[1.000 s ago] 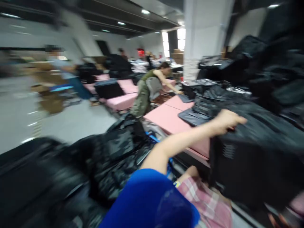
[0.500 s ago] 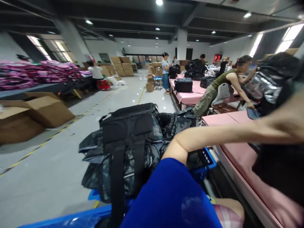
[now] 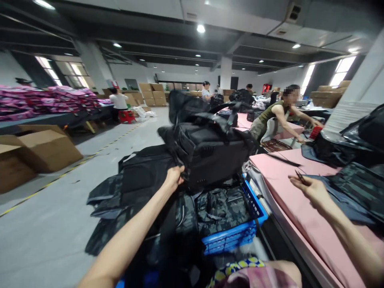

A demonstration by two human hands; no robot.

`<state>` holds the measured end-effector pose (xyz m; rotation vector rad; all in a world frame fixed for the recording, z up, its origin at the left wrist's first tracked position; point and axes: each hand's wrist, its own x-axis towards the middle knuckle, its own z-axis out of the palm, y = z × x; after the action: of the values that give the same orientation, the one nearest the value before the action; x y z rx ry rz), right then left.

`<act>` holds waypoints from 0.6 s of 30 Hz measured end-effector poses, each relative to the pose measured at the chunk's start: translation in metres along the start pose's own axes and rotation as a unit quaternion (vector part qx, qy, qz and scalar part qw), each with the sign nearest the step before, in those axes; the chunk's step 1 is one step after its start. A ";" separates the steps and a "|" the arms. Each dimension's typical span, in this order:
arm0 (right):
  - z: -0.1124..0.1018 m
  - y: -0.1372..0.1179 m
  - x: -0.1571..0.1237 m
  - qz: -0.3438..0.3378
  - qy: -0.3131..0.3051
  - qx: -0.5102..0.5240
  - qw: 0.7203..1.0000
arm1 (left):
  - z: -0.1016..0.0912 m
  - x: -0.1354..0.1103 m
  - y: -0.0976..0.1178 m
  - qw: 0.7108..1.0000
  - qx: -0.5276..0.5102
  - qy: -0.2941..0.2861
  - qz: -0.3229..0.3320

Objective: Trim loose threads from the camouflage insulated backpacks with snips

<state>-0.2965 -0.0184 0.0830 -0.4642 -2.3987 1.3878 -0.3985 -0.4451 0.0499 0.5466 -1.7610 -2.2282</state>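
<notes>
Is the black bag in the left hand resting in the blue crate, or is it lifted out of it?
Lifted out. The left hand grips the black bag and holds it in the air above the blue crate.

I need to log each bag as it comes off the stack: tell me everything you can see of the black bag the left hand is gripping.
The black bag is boxy, of matte woven-looking fabric, with dark straps and a curved handle rising from its top. It is lifted and tilted above the blue crate and the camouflage bags piled there. The left hand grips its lower left corner, fingers closed on the fabric. Nothing else visibly touches it.
</notes>
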 end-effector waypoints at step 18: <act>-0.152 0.233 -0.183 0.305 0.219 0.056 0.925 | 0.046 -0.021 -0.020 0.996 -0.039 0.015 -0.084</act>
<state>-0.0407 0.1287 -0.0712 -1.4137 -1.8628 1.4351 -0.3986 -0.3911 0.0431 0.7322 -1.6609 -2.3756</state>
